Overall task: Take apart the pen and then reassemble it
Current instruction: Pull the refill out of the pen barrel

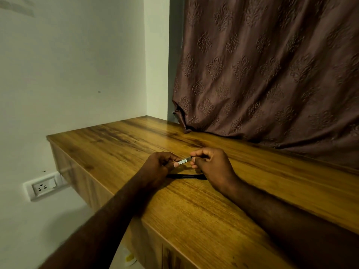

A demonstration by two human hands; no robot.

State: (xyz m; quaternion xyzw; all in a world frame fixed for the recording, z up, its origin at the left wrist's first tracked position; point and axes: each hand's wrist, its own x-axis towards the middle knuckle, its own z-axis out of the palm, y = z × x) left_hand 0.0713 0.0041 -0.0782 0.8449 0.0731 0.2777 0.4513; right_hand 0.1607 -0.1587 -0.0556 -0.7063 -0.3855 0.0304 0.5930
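Observation:
Both hands hold a short pen part (184, 161) just above the wooden table (194, 206). It is pale with a printed label, and its ends are hidden by my fingers. My left hand (158, 167) pinches its left end between thumb and fingers. My right hand (210, 164) grips its right end, where a dark tip shows. Below the hands a black pen piece (187, 176) lies flat on the table, its right end hidden under my right hand.
A brown patterned curtain (272, 74) hangs along the table's back edge on the right. A white wall stands to the left, with a socket plate (43, 187) below the table's left edge. The tabletop stretches away to the far left corner.

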